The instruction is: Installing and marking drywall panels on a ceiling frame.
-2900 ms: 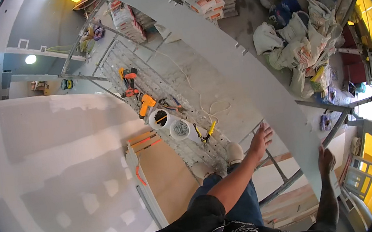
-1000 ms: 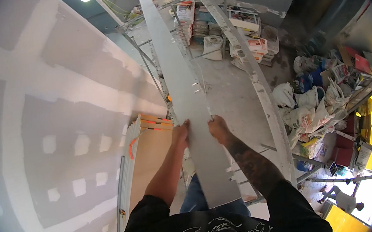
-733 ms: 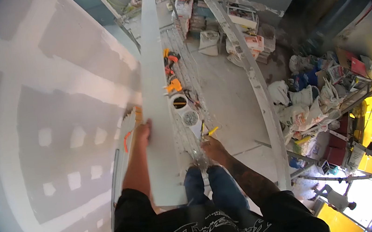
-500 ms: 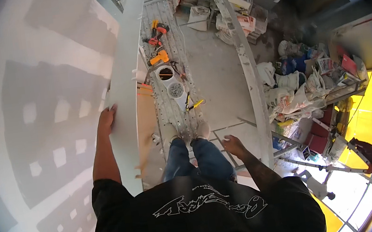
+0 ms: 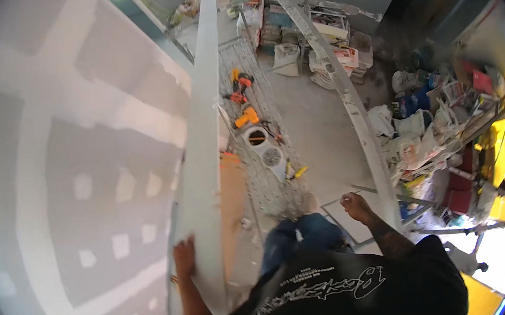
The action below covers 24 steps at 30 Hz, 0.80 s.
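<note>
My left hand [image 5: 184, 255] is at the wall-side edge of a long pale board [image 5: 202, 138], its fingers curled against that edge and slightly blurred. My right hand [image 5: 356, 206] hangs over the right side with the fingers drawn together; a small pale spot shows at the fingertips, too small to name. In front of my legs runs a perforated metal plank [image 5: 265, 203]. On it lie an orange drill [image 5: 246, 117], a red and black power tool [image 5: 237, 97] and a white two-cup holder [image 5: 267, 145] with small fasteners. A yellow-handled tool [image 5: 300, 171] lies beside the holder.
A patched plasterboard wall [image 5: 104, 196] rises on the left. A dusty metal rail [image 5: 346, 94] runs along the right. Beyond it are piled bags and rubble [image 5: 421, 129]. White sacks [image 5: 286, 57] stand farther ahead. Another person [image 5: 463, 257] is at the lower right.
The view has shifted, so the plank and tools sit lower and farther right. My left hand appears nearer my body along the board. My right hand is raised slightly, its fingers drawn in.
</note>
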Tool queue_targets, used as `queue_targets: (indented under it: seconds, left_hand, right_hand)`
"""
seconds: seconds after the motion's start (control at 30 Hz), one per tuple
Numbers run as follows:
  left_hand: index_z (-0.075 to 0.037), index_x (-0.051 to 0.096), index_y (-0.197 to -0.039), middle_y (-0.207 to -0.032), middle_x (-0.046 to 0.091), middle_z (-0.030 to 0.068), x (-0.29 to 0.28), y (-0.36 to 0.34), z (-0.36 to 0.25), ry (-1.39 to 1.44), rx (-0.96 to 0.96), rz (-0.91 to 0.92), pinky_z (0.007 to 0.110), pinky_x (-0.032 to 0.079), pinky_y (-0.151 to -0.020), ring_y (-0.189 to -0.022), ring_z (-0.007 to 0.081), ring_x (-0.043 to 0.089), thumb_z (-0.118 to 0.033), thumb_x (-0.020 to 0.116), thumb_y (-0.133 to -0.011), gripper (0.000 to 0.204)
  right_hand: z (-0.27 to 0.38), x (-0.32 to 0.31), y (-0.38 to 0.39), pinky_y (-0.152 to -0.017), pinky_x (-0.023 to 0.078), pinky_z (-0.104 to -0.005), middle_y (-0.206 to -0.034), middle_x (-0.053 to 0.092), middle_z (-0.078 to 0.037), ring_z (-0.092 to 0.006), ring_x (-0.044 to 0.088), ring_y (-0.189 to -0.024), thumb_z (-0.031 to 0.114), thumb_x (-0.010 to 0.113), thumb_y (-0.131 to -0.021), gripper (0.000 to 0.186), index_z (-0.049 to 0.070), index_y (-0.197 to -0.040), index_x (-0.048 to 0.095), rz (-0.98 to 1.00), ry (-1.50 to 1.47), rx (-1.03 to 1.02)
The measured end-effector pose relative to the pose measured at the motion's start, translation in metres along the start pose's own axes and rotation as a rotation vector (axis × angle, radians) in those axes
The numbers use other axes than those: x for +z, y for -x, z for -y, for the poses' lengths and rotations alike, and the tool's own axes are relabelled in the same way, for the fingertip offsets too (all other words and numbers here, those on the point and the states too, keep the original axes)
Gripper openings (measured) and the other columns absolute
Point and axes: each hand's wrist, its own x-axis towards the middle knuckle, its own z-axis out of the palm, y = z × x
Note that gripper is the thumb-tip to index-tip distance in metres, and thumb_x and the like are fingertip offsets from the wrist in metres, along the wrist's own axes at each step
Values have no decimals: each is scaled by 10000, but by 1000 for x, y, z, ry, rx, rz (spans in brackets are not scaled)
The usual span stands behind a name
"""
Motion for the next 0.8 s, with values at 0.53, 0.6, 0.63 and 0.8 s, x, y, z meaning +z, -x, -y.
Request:
queue_targets:
  seconds: [0.53,0.6,0.63,0.8]
  left_hand:
    - [102,657,-1004,-1039,648,383,-76,36,-10,342,-376,22,536,495,-901,-1054,525,619,-620,485,-984,743]
    - [101,654,-1005,-1046,649,380,-81,39,-12,350,-403,28,526,494,-911,-1066,513,620,-617,480,-989,739]
    - [94,654,-993,-1047,650,375,-87,39,-14,332,-413,46,520,494,-915,-1070,504,623,-623,485,-986,737]
    - [47,666,-990,-1075,673,327,-64,45,15,346,-448,58,520,493,-933,-1045,468,646,-683,497,-954,750]
  right_hand:
    - [239,152,-34,-913,538,-427,-1078,718,-226,-376,688,-1058,313,659,-915,418,-4,-1188,657,175,-66,-384]
    - [274,153,-46,-925,532,-403,-1116,714,-227,-357,692,-1066,305,645,-927,411,-8,-1195,659,193,-163,-375]
    - [271,165,-64,-925,532,-403,-1116,714,-227,-357,692,-1066,305,645,-927,411,-8,-1195,659,212,-144,-384]
    - [321,188,-136,-599,488,-305,-801,575,-11,-142,568,-651,212,585,-987,172,46,-1027,600,359,-528,-226]
